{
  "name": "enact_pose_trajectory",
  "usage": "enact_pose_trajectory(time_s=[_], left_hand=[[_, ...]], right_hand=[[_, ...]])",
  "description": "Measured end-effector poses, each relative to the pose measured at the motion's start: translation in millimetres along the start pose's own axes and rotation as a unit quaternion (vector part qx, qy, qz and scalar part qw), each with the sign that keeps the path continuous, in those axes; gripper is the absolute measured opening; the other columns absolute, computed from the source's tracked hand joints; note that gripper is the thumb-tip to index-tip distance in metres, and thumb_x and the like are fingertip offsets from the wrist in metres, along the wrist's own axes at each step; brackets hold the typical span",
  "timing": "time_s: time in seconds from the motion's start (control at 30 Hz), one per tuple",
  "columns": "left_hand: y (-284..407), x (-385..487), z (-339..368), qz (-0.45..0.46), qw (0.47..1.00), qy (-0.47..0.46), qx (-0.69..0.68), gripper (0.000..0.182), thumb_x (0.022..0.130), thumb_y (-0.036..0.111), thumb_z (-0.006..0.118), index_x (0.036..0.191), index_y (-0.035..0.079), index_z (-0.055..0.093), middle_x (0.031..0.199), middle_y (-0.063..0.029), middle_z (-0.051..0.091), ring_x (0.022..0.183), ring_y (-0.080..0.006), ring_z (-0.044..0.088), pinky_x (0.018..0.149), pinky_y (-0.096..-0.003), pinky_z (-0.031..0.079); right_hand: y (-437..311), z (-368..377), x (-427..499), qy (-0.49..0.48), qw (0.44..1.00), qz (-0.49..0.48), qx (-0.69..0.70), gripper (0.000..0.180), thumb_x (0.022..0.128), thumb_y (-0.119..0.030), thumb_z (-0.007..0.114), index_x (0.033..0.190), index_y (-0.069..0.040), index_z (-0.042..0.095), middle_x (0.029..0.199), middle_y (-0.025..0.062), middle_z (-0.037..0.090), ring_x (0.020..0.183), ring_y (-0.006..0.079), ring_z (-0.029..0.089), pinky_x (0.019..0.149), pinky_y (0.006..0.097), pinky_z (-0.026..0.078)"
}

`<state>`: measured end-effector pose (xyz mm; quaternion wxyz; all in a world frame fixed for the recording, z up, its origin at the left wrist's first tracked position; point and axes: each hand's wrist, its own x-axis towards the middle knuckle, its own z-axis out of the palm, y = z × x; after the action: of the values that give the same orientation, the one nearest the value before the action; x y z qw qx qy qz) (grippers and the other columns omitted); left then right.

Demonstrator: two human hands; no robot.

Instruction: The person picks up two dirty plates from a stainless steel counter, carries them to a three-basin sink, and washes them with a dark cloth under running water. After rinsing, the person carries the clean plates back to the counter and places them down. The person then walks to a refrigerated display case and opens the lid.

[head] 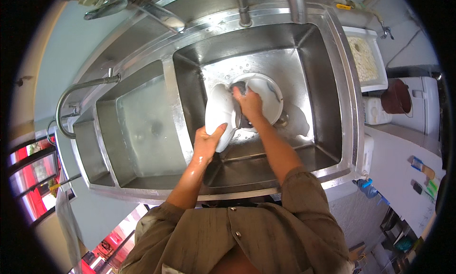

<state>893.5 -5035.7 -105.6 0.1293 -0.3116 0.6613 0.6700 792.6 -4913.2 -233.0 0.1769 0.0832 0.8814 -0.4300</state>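
Over the right basin of a steel sink (285,151), my left hand (208,142) grips the near rim of a white dish (218,110), tilted almost on edge, with its white outer side facing left. In my right hand (250,103) is a dark grey scrubbing pad (238,86), close to the dish's far right edge. Whether the pad touches the dish cannot be told. Beneath that hand a round white bowl or tub (275,92) rests on the basin floor, partly covered by the hand and dish. The dish's inner side is mostly hidden.
Cloudy water (146,131) stands in the left basin. A curved pipe (64,99) arches at the far left, and metal spouts (296,7) rise behind the sink. To the right are a white tray of pale pieces (363,56) and a dark red bucket (396,96).
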Motion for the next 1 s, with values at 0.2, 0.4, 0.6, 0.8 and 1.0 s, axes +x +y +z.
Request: enact_pose_trajectory(time_s=[0.2,0.4,0.6,0.8,1.0], left_hand=[[57.9,-53.5,-73.9,0.136,0.981,0.118,0.073,0.019,0.077,0.007,0.066,0.092,-0.003,0.064,0.083,-0.0034,0.063,0.075,-0.0100,0.056,0.068,-0.0249,0.045],[58.0,-63.0,-135.2,0.190,0.924,0.272,0.188,0.017,0.079,0.009,0.064,0.088,-0.006,0.062,0.078,-0.0039,0.062,0.068,-0.0102,0.051,0.065,-0.0236,0.042],[-3.0,-63.9,-180.2,0.151,0.879,0.253,0.375,0.017,0.078,0.007,0.062,0.093,0.000,0.063,0.080,-0.0146,0.063,0.066,-0.0163,0.057,0.062,-0.0274,0.044],[-86.2,-24.1,-202.9,0.145,0.844,0.244,0.454,0.021,0.078,0.010,0.061,0.099,0.003,0.062,0.075,-0.0212,0.060,0.067,-0.0350,0.059,0.062,-0.0343,0.047],[-95.6,-28.0,-189.2,-0.003,0.858,0.244,0.452,0.024,0.079,0.010,0.059,0.102,0.004,0.061,0.085,-0.0194,0.062,0.077,-0.0331,0.061,0.068,-0.0354,0.048]], right_hand=[[82.5,16.5,3.8,0.200,0.891,-0.170,-0.371,0.060,0.071,-0.032,0.064,0.123,-0.012,0.042,0.122,0.0181,0.044,0.113,0.0342,0.042,0.086,0.0465,0.038],[86.4,43.8,-24.9,-0.162,0.914,-0.286,-0.235,0.049,0.069,-0.032,0.063,0.114,-0.018,0.048,0.110,0.0159,0.049,0.103,0.0297,0.047,0.084,0.0456,0.039],[84.8,24.1,8.4,-0.092,0.951,-0.020,-0.294,0.065,0.071,-0.048,0.063,0.114,-0.005,0.041,0.090,0.0140,0.061,0.080,0.0300,0.062,0.065,0.0433,0.048],[81.1,43.7,-68.0,-0.093,0.852,-0.333,-0.394,0.073,0.069,-0.045,0.066,0.125,-0.007,0.037,0.113,0.0163,0.052,0.105,0.0317,0.050,0.081,0.0389,0.043],[119.5,21.6,-59.3,-0.195,0.805,-0.415,-0.376,0.055,0.072,-0.015,0.058,0.123,-0.005,0.041,0.093,0.0110,0.052,0.090,0.0252,0.052,0.070,0.0343,0.043]])
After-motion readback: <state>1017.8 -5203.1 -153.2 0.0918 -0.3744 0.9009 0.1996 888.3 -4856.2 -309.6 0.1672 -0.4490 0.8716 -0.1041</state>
